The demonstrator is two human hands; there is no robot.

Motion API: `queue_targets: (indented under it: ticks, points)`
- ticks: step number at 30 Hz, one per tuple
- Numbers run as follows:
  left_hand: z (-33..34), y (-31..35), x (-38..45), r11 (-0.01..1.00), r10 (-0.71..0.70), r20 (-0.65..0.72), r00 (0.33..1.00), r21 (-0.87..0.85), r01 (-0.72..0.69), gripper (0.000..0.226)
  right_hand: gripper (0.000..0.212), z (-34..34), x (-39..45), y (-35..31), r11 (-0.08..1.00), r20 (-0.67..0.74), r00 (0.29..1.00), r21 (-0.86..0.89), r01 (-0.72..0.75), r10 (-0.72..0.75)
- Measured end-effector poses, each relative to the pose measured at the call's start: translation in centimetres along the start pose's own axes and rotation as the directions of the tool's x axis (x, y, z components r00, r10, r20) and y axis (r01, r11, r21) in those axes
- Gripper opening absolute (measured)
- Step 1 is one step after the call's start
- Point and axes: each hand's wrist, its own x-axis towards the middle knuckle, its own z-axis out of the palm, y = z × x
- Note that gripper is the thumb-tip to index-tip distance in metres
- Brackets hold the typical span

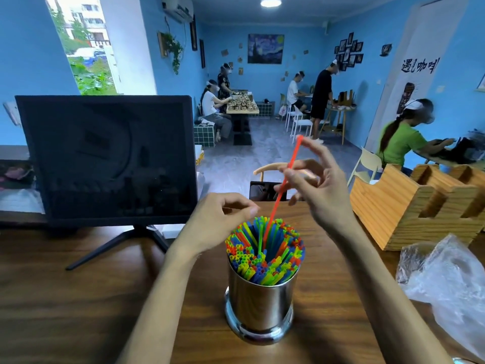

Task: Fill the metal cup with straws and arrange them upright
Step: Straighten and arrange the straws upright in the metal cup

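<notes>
A shiny metal cup (259, 308) stands on the wooden table (78, 298) near its front. Several coloured straws (265, 256) fill it, fanned around a gap in the middle. My right hand (315, 190) is above and behind the cup and pinches a red straw (284, 182) between thumb and fingers; the straw's lower end dips into the bundle's centre. My left hand (223, 219) hovers just left of the straw tops with its fingers curled, thumb meeting fingertips, holding nothing that I can see.
A dark monitor (107, 158) on a stand fills the table's left. A wooden organiser box (420, 206) sits at the right, with a crumpled clear plastic bag (451, 282) in front of it. Several people work at tables farther back in the blue room.
</notes>
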Motion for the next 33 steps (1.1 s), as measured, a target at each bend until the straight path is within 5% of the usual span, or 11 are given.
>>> queue_targets:
  ticks: [4,9,14,19,24,28,33]
  points:
    - [0.6,-0.5,1.2,0.996,-0.041,0.011,0.999,0.083,0.040,0.005,0.074,0.9,-1.6,1.4,0.974,0.208,0.978,-0.225,0.025,0.023]
    - [1.4,-0.9,2.6,0.983,0.002,0.170,0.985,0.182,-0.033,0.023,0.009,1.1,-2.1,4.0,0.834,0.243,0.969,-0.525,0.170,-0.045]
    - [1.7,-0.8,3.3,0.951,-0.038,0.344,0.938,0.300,-0.071,0.037,0.017,0.0,-1.9,4.4,0.892,0.215,0.972,-0.452,0.009,0.099]
    - [1.3,-0.7,3.1,0.953,-0.005,0.153,0.988,0.301,-0.042,0.006,0.018,-1.2,-2.0,4.9,0.906,0.136,0.974,-0.408,-0.111,0.180]
    - [0.9,0.3,2.6,0.973,0.106,-0.005,0.994,0.205,-0.103,0.006,0.025,-1.2,-2.0,4.5,0.910,0.151,0.966,-0.392,-0.136,0.210]
    - [0.7,2.0,2.6,0.967,0.190,-0.153,0.970,-0.141,-0.212,0.010,0.032,-0.5,-1.9,3.1,0.961,0.278,0.941,-0.247,-0.123,0.192]
    - [0.4,2.9,2.7,0.881,0.239,-0.430,0.871,-0.281,-0.381,0.015,0.023,0.9,-1.9,2.9,0.955,0.371,0.918,-0.295,-0.025,0.139]
